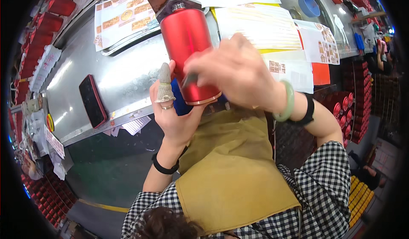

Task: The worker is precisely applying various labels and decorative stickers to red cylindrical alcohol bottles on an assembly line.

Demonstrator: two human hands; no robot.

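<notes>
A shiny red metal cylinder (185,32) with a narrow threaded neck lies lengthwise before me, its neck end by a dark metal bracket (178,3) and its copper-coloured rim toward my apron. My left hand (174,117) grips it from below near that rim; a knitted finger cot (165,85) covers one raised finger. Something blue (181,100), partly hidden, shows between this hand and the cylinder. Over the cylinder's lower part, my right hand (238,70) is smeared by motion. Its fingers pinch a small dark grey piece (190,79) against the red surface, too blurred to name.
On the steel worktable (68,107) lies a phone (92,100) in a red case. Printed decal sheets (128,11) sit on a tray beyond it, with white papers (255,28) to the right. A blue bowl (309,5) stands far right. Red cylinders (61,4) line the left side.
</notes>
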